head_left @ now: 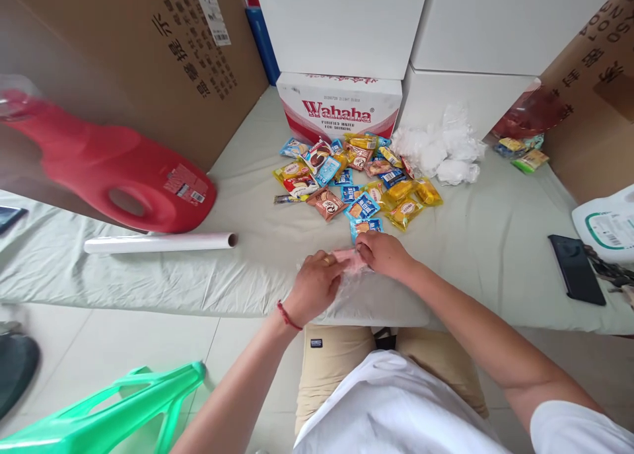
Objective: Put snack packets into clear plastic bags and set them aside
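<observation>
A small pink packet (351,258) lies at the front of the cloth-covered surface with clear plastic film (349,285) around it. From the left, my left hand (317,283) presses bent fingers and thumb onto the packet and film. At the packet's right end, my right hand (385,252) is closed in a pinch on its edge. Just beyond my right hand sits a blue snack packet (367,227). Behind it spreads a pile of wrapped snacks, among them a brown packet (327,204) and a yellow packet (403,213).
Crumpled clear plastic bundles (446,147) lie right of the pile, before a Wahaha carton (341,107) and white boxes. To the left are a white roll (161,242) and red jug (129,170). A phone (576,269) rests at right; a green stool (113,408) stands below.
</observation>
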Motion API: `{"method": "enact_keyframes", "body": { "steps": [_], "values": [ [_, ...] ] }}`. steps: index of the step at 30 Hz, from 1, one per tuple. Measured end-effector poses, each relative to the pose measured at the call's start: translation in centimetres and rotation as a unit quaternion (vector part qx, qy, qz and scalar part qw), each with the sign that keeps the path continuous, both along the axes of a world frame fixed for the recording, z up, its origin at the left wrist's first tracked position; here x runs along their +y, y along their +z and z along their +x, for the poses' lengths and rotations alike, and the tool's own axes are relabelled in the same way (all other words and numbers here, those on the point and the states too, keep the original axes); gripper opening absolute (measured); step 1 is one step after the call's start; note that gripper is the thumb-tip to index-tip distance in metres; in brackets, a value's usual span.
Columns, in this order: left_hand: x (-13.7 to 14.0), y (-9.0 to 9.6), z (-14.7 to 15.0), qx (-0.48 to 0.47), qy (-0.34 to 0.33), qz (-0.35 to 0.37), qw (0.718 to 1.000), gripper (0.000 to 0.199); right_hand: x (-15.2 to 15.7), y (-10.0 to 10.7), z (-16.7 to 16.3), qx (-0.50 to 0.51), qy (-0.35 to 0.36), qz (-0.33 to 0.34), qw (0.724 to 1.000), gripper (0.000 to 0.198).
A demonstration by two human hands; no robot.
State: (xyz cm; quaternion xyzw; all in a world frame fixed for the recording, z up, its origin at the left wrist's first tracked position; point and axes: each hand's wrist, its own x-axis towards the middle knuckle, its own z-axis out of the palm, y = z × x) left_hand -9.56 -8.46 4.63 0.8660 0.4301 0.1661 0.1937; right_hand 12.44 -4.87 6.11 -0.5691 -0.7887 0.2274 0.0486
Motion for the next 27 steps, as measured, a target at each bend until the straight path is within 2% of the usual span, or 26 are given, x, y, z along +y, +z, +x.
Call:
{"method": "enact_keyframes", "body": {
  "steps": [3,4,6,8,9,11,13,15,17,19,23,25,27],
  "values": [
    [-1.2,-0.3,-2.5,-0.152,0.081,-0.005,0.985,0.045,-0.4,-0.6,-0.9,-0.077,-0.022,-0.002,0.997,0.029],
    [-2.0,-0.6,-3.1,-0.180,0.089,0.006,0.980,0.054,-0.5,-0.7,-1.0,-0.089,-0.024,-0.002,0.996,0.031],
    [-3.6,-1.4,-3.8,-0.174,0.054,0.044,0.982,0.080,-0.8,-0.8,-1.0,-0.099,-0.025,-0.003,0.995,0.032],
    [-4.8,-2.4,-3.7,-0.123,0.009,0.098,0.988,0.089,-0.9,-0.9,-0.9,-0.101,-0.023,-0.004,0.995,0.031],
    [-5.2,-3.0,-3.5,-0.103,0.006,0.121,0.987,0.084,-0.9,-1.0,-0.9,-0.101,-0.023,-0.004,0.995,0.031],
    [-5.2,-3.8,-3.0,-0.112,0.049,0.132,0.984,0.066,-0.9,-1.1,-0.8,-0.098,-0.024,-0.002,0.995,0.031],
    [-4.4,-4.1,-2.6,-0.168,0.134,0.085,0.973,0.043,-0.8,-1.1,-0.7,-0.089,-0.024,0.000,0.996,0.031],
    [-3.1,-3.9,-2.5,-0.220,0.241,-0.004,0.945,0.025,-0.7,-1.0,-0.5,-0.071,-0.021,-0.004,0.997,0.030],
    [-1.5,-3.5,-2.5,-0.233,0.343,-0.090,0.906,0.043,-0.6,-1.1,-0.2,-0.045,-0.021,-0.017,0.999,0.029],
    [-0.1,-3.2,-2.7,-0.204,0.424,-0.126,0.874,0.050,-0.5,-1.2,0.1,-0.012,-0.022,-0.030,0.999,0.027],
    [1.5,-3.1,-3.7,-0.150,0.503,-0.063,0.849,0.026,-0.6,-1.5,0.5,0.029,-0.031,-0.036,0.998,0.025],
    [0.7,-2.9,-4.4,-0.184,0.555,-0.019,0.811,0.020,-0.8,-1.6,0.5,0.028,-0.037,-0.033,0.998,0.024],
    [-1.5,-2.4,-4.7,-0.247,0.587,-0.028,0.771,0.029,-1.0,-1.6,0.4,0.023,-0.040,-0.028,0.999,0.024]
  ]
}}
